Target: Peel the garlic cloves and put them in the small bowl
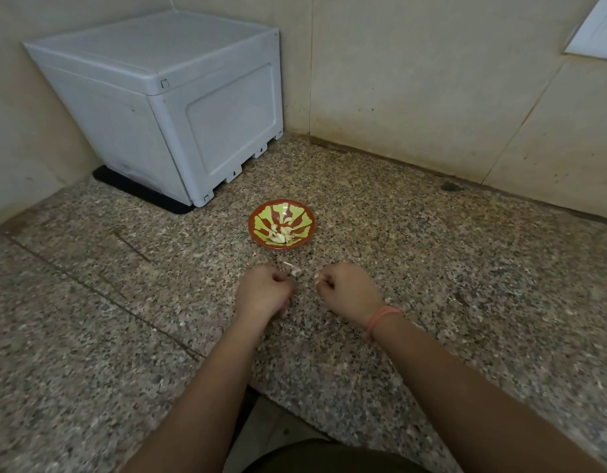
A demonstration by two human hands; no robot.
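Just below the middle of the frame, both hands rest on the speckled stone tabletop (431, 268), knuckles up and a little apart. The left hand (264, 291) has its fingers curled under in a narrow grip; whether anything sits inside it cannot be told. The right hand (346, 291) is curled the same way, and a small pale bit (317, 276) shows at its fingertips, pinched there; whether it is clove or skin is too small to tell. An orange band (380, 317) circles the right wrist.

Between the two hands and slightly above them lie a few pale scraps (293, 269) on the tabletop, close to the left hand's fingers.

Above the hands, near the centre of the frame, stands the bowl (253, 224), red-rimmed with a green and red pattern inside. It is apart from both hands. Peeled cloves (279, 235) lie heaped in its lower part.

At the upper left, a pale grey box (179, 107) sits in the corner on a black mat (138, 191), well apart from the bowl. Beige wall (431, 80) tiles run behind the tabletop, and a white socket plate (599, 32) shows at the upper right edge. Both forearms reach up from the bottom of the frame.
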